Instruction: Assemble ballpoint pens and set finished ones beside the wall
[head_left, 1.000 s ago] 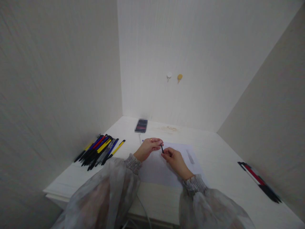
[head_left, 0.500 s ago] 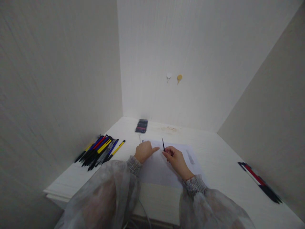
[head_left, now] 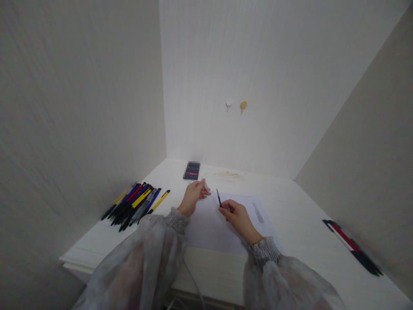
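Observation:
My right hand [head_left: 237,215] pinches a thin dark stick like a pen refill [head_left: 218,197] between thumb and fingertips. It points upward and slightly left, over a white sheet of paper [head_left: 213,232]. At the sheet's upper left, my left hand [head_left: 193,196] is raised with its thumb and fingers closed around a small whitish piece [head_left: 207,187], too blurred to name. Both wrists are in translucent sleeves with grey elastic cuffs. A narrow grey mark or strip [head_left: 258,212] shows on the right part of the paper.
A heap of pens [head_left: 132,206] in several colours lies by the left wall. A few pens [head_left: 351,247] lie along the right wall. A pixelated dark phone-like object [head_left: 192,171] is at the back. Two hooks [head_left: 243,105] are on the back wall. A cable [head_left: 195,282] hangs at the front edge.
My left hand has turned upward and moved slightly back, its fingers now closed around the whitish piece. My right hand stays nearly in place, the dark stick tilting a little more left.

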`<state>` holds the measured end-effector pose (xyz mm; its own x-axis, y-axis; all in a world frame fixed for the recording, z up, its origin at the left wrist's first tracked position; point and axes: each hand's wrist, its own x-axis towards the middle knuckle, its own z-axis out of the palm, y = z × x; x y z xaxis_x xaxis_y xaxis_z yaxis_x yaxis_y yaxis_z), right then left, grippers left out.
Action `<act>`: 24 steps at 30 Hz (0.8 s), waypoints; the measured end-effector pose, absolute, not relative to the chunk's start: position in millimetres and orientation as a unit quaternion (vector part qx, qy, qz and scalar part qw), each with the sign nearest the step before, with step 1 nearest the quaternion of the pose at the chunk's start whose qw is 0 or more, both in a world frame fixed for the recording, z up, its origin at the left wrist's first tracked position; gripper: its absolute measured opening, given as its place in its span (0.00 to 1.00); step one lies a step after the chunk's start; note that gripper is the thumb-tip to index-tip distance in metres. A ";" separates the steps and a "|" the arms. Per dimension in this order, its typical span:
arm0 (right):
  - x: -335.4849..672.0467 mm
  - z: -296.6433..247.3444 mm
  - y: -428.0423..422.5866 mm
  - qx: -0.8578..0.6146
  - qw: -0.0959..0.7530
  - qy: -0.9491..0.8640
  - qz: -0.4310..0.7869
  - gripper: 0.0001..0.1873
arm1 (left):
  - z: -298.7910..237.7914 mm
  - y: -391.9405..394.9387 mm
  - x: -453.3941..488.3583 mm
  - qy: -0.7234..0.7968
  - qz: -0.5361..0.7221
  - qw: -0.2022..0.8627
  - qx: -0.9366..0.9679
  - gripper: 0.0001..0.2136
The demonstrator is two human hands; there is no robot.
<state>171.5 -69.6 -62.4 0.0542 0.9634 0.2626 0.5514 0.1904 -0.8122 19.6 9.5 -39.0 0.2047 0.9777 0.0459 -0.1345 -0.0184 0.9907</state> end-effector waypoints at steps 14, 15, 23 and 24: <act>167.1 -57.2 -71.4 -0.575 0.403 -0.645 0.301 0.09 | -36.9 3.8 23.7 0.337 0.507 0.672 0.421 0.14; 167.1 -57.7 -71.2 -0.575 0.405 -0.645 0.300 0.09 | -36.5 3.5 23.9 0.336 0.506 0.673 0.423 0.14; 166.8 -57.2 -71.7 -0.576 0.413 -0.646 0.283 0.10 | -38.2 0.3 25.6 0.316 0.492 0.667 0.462 0.14; 167.4 -57.1 -71.6 -0.576 0.415 -0.649 0.272 0.10 | -39.0 0.0 26.0 0.313 0.488 0.667 0.468 0.14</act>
